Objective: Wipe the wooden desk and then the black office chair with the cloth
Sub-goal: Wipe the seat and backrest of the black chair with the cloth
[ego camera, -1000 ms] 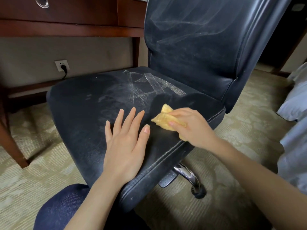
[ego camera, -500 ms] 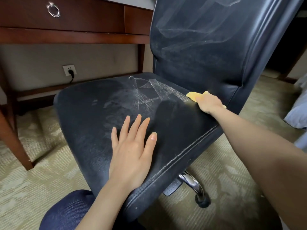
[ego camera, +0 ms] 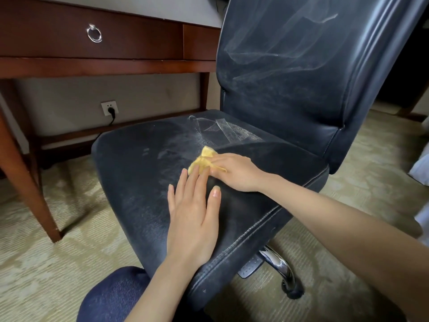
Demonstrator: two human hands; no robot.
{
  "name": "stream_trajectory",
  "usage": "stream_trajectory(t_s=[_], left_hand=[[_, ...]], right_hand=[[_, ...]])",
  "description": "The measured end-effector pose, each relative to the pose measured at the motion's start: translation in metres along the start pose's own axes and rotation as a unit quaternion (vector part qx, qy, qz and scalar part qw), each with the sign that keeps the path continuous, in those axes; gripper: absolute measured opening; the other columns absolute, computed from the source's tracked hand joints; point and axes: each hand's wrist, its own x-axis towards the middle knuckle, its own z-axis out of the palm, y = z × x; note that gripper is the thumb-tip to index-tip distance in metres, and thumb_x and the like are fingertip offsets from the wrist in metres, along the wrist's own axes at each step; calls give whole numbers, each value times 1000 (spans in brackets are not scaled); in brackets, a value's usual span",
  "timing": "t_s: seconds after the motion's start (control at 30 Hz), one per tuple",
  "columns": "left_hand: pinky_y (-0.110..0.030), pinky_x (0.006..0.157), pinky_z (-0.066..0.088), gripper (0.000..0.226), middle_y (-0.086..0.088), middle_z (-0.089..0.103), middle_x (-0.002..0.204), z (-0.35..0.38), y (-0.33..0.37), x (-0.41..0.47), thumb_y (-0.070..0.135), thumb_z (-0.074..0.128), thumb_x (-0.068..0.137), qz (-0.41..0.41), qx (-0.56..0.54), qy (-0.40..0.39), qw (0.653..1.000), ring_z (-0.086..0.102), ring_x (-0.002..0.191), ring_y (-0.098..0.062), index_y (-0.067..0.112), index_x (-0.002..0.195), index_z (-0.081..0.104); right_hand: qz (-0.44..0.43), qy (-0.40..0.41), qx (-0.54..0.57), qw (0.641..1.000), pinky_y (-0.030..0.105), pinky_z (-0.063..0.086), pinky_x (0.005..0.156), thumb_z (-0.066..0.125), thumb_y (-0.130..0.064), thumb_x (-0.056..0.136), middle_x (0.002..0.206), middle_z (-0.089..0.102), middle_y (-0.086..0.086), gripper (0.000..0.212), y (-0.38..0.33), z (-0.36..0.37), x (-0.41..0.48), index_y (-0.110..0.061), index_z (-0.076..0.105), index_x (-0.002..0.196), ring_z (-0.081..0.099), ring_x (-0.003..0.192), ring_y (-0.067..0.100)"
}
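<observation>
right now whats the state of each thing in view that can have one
chair seat: dusty, streaked
chair back: upright, dust-streaked
cloth: bunched, pressed to the seat
right hand: grips the cloth
left hand: flat on the seat, holding nothing
drawer: shut
plug: plugged in

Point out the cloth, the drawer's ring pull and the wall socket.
cloth (ego camera: 202, 160), head view, its crumpled yellow middle.
ring pull (ego camera: 92, 27), head view, the ring's top mount.
wall socket (ego camera: 108, 104), head view, white plate above the plug.

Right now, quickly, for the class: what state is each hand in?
Left hand: open, flat on the chair seat.
Right hand: holding the yellow cloth against the seat.
</observation>
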Motion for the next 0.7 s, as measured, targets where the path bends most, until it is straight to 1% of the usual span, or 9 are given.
stream_trajectory(t_s=[0.07,0.17,0.27,0.37,0.47,0.53,0.57,0.63,0.7], left_hand=[[-17,112,-16,69,22,10,153,-1,0,-1,59,5,86,-3,-18,8,1000,-6,141,5,34,148,22],[-17,112,-15,70,24,6,150,-1,-1,-2,60,4,85,-7,-27,18,999,-7,141,5,33,147,22],[-16,110,-16,72,24,6,150,0,-1,-2,61,4,85,-8,-24,16,1000,-8,141,6,31,148,21],[-17,111,-17,72,20,9,154,0,-2,-1,62,3,85,-11,-5,10,1000,-8,141,4,31,148,20],[-21,113,-16,74,16,9,156,1,-2,-1,63,2,84,-14,30,-2,999,-8,142,2,31,149,18],[-26,115,-14,74,15,9,157,2,-2,-1,63,2,84,-15,55,-12,998,-8,143,0,31,149,17],[-27,116,-13,73,14,9,157,2,-2,-1,62,3,85,-14,64,-17,998,-8,143,0,30,149,16],[-29,116,-12,69,14,8,157,2,-2,-1,60,6,88,-12,78,-22,997,-8,143,-1,30,150,15],[-27,116,-13,68,14,9,157,2,-2,-2,58,8,89,-9,82,-21,996,-7,143,-2,29,150,15]], right_hand=[[-47,1,28,999,38,36,100,43,-27,100,126,61,0,30,-11,-1,-22,-18,64,120,47,124,19],[-98,13,36,994,32,36,105,46,-28,100,137,53,-9,32,-18,0,-60,-21,60,127,39,133,7],[-106,8,29,994,23,23,115,49,-28,98,142,44,-17,38,-6,-1,-90,-25,50,136,27,138,-3],[-88,-2,42,995,16,18,115,50,-28,96,140,44,-16,38,14,-9,-98,-21,53,133,28,137,-3],[-41,10,18,999,18,22,114,50,-27,96,135,43,-22,34,39,-20,-90,-23,58,129,34,133,-2],[7,12,-18,1000,21,32,106,49,-25,98,135,49,-19,32,62,-30,-81,-25,59,128,47,123,4],[43,9,-43,998,24,37,99,47,-25,99,132,55,-13,31,75,-36,-76,-24,59,127,55,111,10],[134,-8,-103,986,35,42,89,41,-26,100,122,62,5,30,102,-46,-62,-18,57,124,59,94,26],[209,-26,-147,966,40,42,86,35,-28,102,113,61,17,32,123,-52,-46,-13,56,119,56,97,36]])
